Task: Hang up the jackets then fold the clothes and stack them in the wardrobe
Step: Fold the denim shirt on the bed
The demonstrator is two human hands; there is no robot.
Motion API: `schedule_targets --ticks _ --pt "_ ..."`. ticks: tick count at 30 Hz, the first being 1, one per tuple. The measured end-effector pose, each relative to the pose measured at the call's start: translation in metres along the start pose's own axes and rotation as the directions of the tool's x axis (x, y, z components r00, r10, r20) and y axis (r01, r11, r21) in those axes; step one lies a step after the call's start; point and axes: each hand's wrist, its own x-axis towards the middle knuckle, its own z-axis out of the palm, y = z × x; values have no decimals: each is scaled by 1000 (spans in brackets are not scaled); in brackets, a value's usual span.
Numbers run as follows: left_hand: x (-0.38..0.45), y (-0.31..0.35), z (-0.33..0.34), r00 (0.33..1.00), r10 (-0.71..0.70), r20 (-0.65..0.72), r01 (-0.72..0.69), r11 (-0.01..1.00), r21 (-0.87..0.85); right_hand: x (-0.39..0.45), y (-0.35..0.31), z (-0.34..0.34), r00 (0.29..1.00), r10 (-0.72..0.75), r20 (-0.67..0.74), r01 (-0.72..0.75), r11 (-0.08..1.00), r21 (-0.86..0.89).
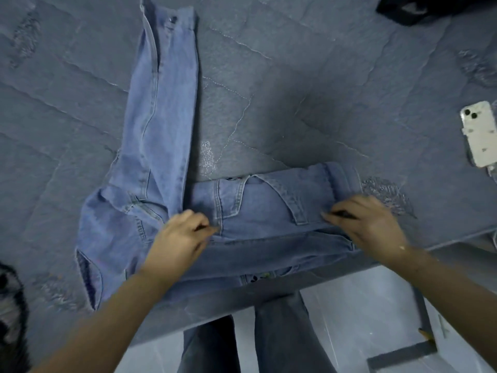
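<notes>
On the bed, denim jacket spread flat. Left hand pinching its folded edge, fingers curled. Right hand pinching likewise.

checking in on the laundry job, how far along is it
Midway through one garment. Done: the light denim garment lies spread on the blue bed cover. In hand: left hand and right hand pinch its near folded part. Left: finishing the fold, the dark clothing at the far corner; no wardrobe in view.
</notes>
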Motion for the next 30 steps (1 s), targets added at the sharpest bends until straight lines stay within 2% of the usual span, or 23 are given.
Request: schedule_targets --ticks 3,6,7,9,11,13,15,17,18,20,24,30 --pt "-13 14 26 978 -113 173 107 993 45 -18 -13 21 995 51 86 -50 999 -11" --pt "-13 27 37 924 -175 340 129 979 155 -23 -27 38 962 120 246 -119 993 -19" --pt "-10 31 36 923 -205 326 170 976 132 -23 -32 40 954 130 270 -129 991 -19" --pt "1 39 33 957 -217 193 220 975 8 -20 -38 41 960 151 235 -154 988 -5" --pt "14 46 35 982 -189 -9 188 977 -97 -8 -45 46 971 179 158 -183 983 11" --pt "27 50 48 981 -166 -103 158 984 -89 13 -52 57 973 192 128 -192 981 -8" --pt "36 45 67 978 -206 -25 207 978 29 30 -48 71 964 191 184 -181 981 -68" --pt "42 31 92 949 -293 117 272 947 172 32 -28 85 933 198 302 -163 977 -139" --pt "43 24 105 936 -320 144 289 936 203 28 -16 91 919 199 341 -149 975 -166" --pt "46 14 126 933 -342 113 317 928 195 19 1 102 906 216 363 -147 967 -209" --pt "49 8 141 942 -331 59 313 927 206 22 -2 112 891 334 309 -258 930 -260" --pt "51 14 117 923 -344 175 331 939 97 37 -24 103 844 481 239 -447 876 -182"
